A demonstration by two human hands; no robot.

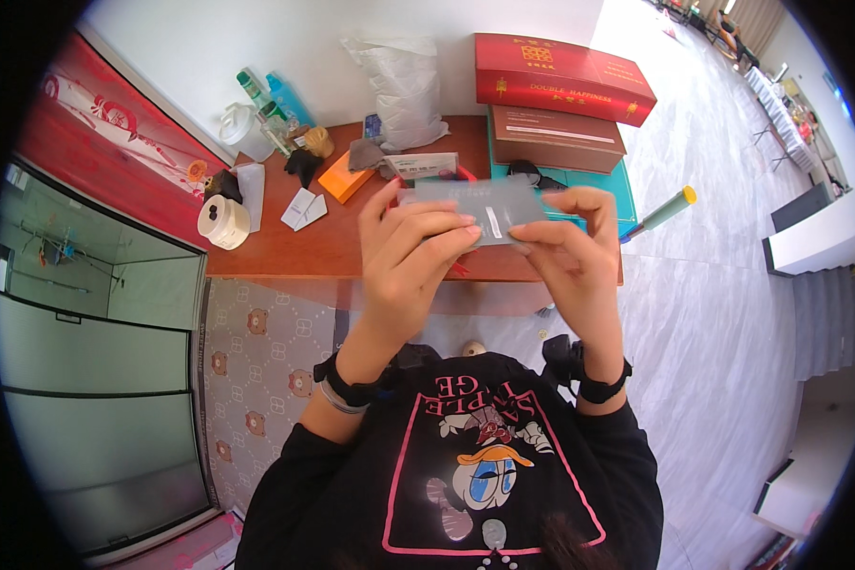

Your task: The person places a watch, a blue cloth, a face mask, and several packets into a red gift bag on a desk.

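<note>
Between both hands, above the wooden table (292, 260), is a flat grey packet (495, 199) with printing and a small white label. It looks like thin plastic, but blur hides the detail. My left hand (410, 253) holds its left side, fingers spread over the near face. At the lower right edge, my right hand (577, 246) pinches it between thumb and fingers. Behind the packet lies a white box (424, 165) bearing writing, partly covered by my hands. Red ribbon-like pieces (462, 268) show below the packet.
On the right stand a red box (563, 78), a brown box (556, 139) and a turquoise box (616, 199). A white plastic bag (406, 92) leans on the wall. An orange box (343, 178), cards (303, 208), a cream jar (223, 222) and bottles (288, 100) stand left.
</note>
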